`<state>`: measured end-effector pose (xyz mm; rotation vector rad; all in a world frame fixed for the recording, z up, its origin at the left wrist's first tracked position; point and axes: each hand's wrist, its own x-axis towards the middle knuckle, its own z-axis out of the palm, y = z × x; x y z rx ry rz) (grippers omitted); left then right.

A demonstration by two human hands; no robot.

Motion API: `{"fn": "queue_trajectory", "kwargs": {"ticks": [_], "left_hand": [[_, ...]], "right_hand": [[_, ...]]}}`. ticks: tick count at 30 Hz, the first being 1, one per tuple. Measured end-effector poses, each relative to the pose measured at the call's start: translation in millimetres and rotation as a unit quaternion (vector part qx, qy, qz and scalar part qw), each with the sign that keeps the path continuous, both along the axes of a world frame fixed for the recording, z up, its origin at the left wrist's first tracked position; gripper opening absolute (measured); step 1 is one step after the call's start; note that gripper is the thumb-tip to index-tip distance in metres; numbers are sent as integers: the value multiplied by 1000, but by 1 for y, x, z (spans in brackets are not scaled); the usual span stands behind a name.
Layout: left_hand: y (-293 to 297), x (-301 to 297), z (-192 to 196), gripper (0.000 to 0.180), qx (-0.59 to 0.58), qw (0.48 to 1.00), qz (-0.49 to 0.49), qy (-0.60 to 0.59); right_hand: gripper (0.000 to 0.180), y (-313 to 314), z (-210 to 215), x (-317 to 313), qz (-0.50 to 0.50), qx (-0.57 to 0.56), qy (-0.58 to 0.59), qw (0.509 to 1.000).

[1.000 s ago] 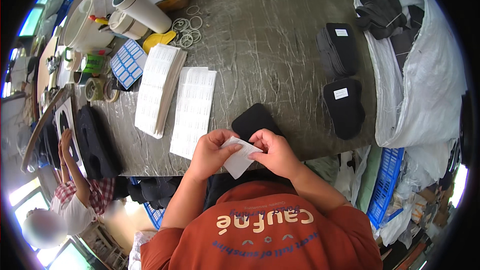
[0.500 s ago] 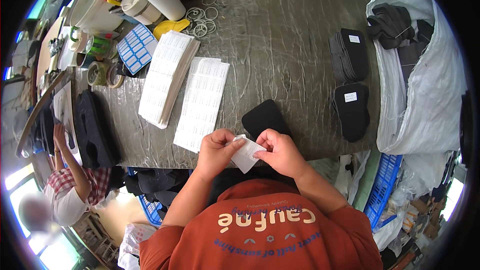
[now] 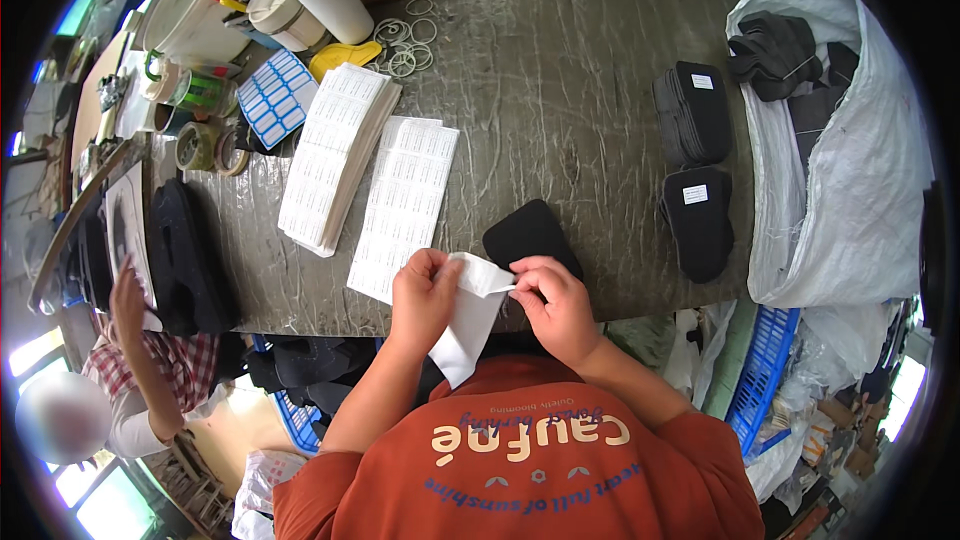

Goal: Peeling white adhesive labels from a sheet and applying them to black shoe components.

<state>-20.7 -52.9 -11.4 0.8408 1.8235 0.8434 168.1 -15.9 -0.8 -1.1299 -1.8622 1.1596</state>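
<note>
Both hands meet just above the near edge of the desk (image 3: pixel 560 60); the left hand (image 3: pixel 422 295) is pinched shut on the upper left corner of a white label sheet (image 3: pixel 470 325), while the right hand (image 3: pixel 555 305) is closed thumb to forefinger on a small tab at the sheet's top right edge; the sheet hangs down between the wrists, curling toward the orange shirt. Just beyond the knuckles lies a black insole (image 3: pixel 530 235), flat on the desk and untouched; two stacks of black insoles (image 3: pixel 695 165), each topped with a white sticker, sit well to the right beside a white sack (image 3: pixel 830 170); sheets of printed labels (image 3: pixel 405 205) lie just left of the hands. To peel well, I judge the left hand should keep the backing taut and low; the right should draw the tab slowly along the sheet, not upward, so the sticker comes off flat and does not fold onto itself; keeping it near the insole shortens the carry.
</note>
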Motion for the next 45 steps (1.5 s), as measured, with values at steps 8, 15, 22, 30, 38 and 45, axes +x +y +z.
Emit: {"fn": "queue_trajectory", "kwargs": {"ticks": [8, 15, 22, 30, 38, 45], "left_hand": [[10, 12, 16, 14, 236, 896, -363, 103], [10, 19, -4, 16, 224, 862, -413, 189], [11, 18, -6, 16, 215, 866, -414, 179], [14, 22, 1, 15, 202, 831, -453, 253], [16, 25, 4, 17, 179, 805, -479, 302], [31, 36, 10, 15, 112, 814, -495, 282]], "right_hand": [[8, 39, -26, 10, -102, -139, -31, 985], [8, 41, -44, 3, -114, -154, -37, 981], [9, 40, -47, 0, -125, -133, -67, 981], [10, 39, -54, 1, -120, -93, -75, 986], [24, 44, -50, -4, -183, -131, -93, 970], [22, 49, -50, -2, -191, 65, -196, 960]]}}
